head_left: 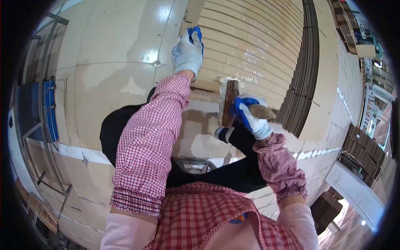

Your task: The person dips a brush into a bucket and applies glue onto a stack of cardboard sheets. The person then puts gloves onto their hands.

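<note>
My left hand (188, 51), in a white glove with blue fingertips, is at the left edge of a row of overlapping cardboard sheets (250, 37). Its fingers are bent close together, and whatever they may pinch is hidden. In my right hand (252, 113), gloved the same way, is a wide brush (230, 102) with a brown wooden body and pale bristles. The bristles face left, near the lower edge of the sheets. A wet shine shows on the cardboard above the brush.
A dark stack of sheet edges (306, 71) runs along the right of the row. Metal racks (46, 100) with a blue panel (50, 109) stand at the far left. More stacked cardboard (362, 146) is at the right. My bent knees are below the sheets.
</note>
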`<move>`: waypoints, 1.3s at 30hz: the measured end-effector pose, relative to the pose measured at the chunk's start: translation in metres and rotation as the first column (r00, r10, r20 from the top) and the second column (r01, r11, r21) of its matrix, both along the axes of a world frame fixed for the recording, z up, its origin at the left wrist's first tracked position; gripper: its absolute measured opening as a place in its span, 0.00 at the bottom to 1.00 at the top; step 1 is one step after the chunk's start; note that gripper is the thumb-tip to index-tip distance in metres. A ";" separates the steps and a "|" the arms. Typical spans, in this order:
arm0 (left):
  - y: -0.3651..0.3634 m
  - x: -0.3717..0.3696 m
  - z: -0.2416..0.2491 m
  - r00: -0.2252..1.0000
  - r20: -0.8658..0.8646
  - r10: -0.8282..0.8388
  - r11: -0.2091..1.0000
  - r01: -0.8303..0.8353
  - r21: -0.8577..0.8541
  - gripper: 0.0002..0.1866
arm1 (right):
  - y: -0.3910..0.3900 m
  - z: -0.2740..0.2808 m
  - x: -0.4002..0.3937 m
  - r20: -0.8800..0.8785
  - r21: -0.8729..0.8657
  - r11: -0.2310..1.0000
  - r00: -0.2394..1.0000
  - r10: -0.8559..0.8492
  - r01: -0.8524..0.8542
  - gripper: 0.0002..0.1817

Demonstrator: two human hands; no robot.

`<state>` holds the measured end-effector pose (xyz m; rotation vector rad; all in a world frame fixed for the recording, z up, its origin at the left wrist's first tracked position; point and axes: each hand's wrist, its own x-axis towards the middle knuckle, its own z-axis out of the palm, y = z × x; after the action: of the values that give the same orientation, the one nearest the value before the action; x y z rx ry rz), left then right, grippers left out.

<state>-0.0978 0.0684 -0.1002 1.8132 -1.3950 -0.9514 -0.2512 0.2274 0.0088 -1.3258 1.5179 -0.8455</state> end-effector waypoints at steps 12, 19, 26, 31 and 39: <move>0.000 -0.003 0.001 1.000 -0.001 0.015 1.000 -0.015 -0.028 0.20 | 0.011 0.018 0.019 -0.060 -0.002 0.999 0.997 -0.054 0.054 0.06; 0.006 -0.001 0.011 0.999 -0.044 0.007 1.000 -0.007 -0.003 0.20 | 0.047 0.003 0.002 0.193 0.111 0.978 0.962 -0.193 0.174 0.08; 0.004 0.002 0.018 1.000 0.014 0.003 1.000 -0.003 0.031 0.26 | -0.031 0.026 -0.015 0.009 -0.116 0.916 0.923 -0.385 0.384 0.08; 0.012 0.001 0.025 0.999 0.036 -0.015 0.997 0.012 0.073 0.27 | 0.045 -0.006 -0.016 -0.134 -0.226 0.945 0.953 -0.271 0.236 0.13; 0.001 0.001 0.026 0.995 0.087 -0.043 0.996 0.035 0.088 0.25 | 0.037 -0.022 -0.027 -0.113 -0.078 0.867 0.860 -0.498 0.492 0.10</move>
<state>-0.0966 0.0695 -0.0745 1.9189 -1.4688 -0.9748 -0.2786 0.2643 -0.0132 -1.0444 1.9999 -1.1361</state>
